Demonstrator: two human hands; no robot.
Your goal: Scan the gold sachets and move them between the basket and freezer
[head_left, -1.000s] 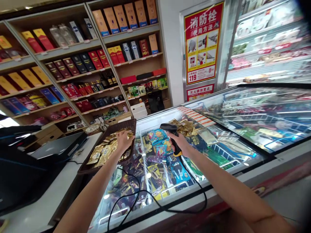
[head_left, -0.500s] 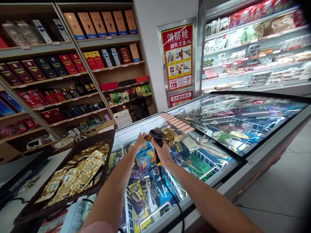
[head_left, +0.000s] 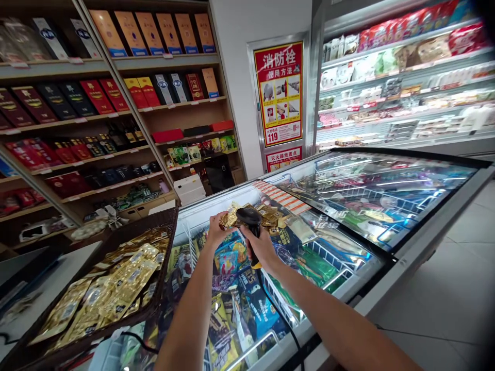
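Observation:
Over the open part of a chest freezer (head_left: 247, 188), my right hand (head_left: 264, 247) is wrapped round the handle of a black barcode scanner (head_left: 249, 216) with a yellow lower end. Its cord runs down toward me. Just left of the scanner head, my left hand (head_left: 217, 228) grips a shiny gold packet (head_left: 232, 214), partly hidden behind the scanner. More gold packets (head_left: 270, 214) lie beyond, inside the freezer. Below both hands are colourful ice cream packs, among them a blue one (head_left: 260, 304) and a yellow one (head_left: 222, 340).
A dark wicker basket (head_left: 169, 242) full of gold packets stands at my left. The glass lid (head_left: 386, 180) covers the freezer's right side. Boxed goods fill wooden shelves (head_left: 162, 111) at the back left; a lit display fridge (head_left: 402, 87) stands back right.
My left hand has moved slightly left and the gold packet has turned, showing a brighter face beside the scanner. The scanner stays nearly in place. My view has shifted a little.

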